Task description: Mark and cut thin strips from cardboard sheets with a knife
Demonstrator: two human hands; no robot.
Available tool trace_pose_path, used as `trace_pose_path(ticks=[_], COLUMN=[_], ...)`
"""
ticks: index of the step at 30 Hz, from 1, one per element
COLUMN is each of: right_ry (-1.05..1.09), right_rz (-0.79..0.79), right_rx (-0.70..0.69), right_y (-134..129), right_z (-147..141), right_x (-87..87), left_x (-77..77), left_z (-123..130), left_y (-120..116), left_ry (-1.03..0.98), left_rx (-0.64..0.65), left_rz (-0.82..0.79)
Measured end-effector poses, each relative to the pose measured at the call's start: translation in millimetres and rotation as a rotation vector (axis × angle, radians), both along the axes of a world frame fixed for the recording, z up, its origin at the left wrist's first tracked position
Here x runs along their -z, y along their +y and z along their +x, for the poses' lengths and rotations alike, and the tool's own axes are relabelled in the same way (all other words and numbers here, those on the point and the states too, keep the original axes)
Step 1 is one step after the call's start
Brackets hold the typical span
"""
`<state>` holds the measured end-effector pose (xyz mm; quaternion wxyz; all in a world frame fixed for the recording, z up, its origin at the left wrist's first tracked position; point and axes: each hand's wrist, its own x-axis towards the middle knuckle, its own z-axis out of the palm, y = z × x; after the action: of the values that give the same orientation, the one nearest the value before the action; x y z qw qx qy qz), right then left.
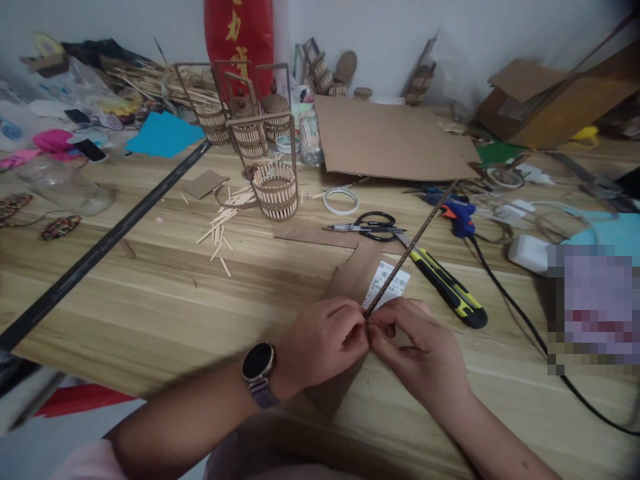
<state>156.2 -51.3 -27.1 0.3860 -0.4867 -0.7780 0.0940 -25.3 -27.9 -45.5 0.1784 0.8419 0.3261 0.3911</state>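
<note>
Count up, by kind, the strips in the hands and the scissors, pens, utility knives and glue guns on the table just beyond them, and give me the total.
Brown strip, pinched by left hand and right hand: 1
Black-handled scissors: 1
Pen: 1
Yellow-and-black utility knife: 1
Blue glue gun: 1
Total: 5

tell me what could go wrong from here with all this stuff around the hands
1. The cutter lies beyond the right hand, its blade apparently out, so a careless reach forward might cause a cut.
2. The left hand and right hand pinch the near end of the thin strip, so its long free part might bend or crease.
3. The cord of the glue gun runs along the right side, so the arm could snag it.
</note>
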Motion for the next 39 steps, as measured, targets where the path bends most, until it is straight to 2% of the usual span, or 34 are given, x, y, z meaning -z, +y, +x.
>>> trace_pose_path(ticks=[5,11,20,25,32,39], right_ry=[-0.005,-0.027,-0.058,-0.029,0.085,0.058], right_rz=[0.026,0.05,0.054,0.016,-0.046,-0.028], right_rx=[-0.002,-0.01,-0.165,-0.151,-0.091,-0.029], right_y=[0,1,8,8,7,5], right_z=[-1,-2,13,13,7,3], right_x=[-1.3,-1.2,-6.9,-6.7,-1.9,0.5], left_x=[-2.8,-7.9,-15.8,-17.5,-13.0,-4.4], left_z=[-1,-2,-5,-4,-5,-4], left_y=[2,5,10,12,12,11], left_ry=[-0.036,-0.062,-0.134,-0.15,-0.107,-0.026], left_rx=[0.016,0.037,0.15,0.107,0.093,0.095], left_rz=[-0.025,-0.149,-0.314,-0.393,-0.282,-0.122])
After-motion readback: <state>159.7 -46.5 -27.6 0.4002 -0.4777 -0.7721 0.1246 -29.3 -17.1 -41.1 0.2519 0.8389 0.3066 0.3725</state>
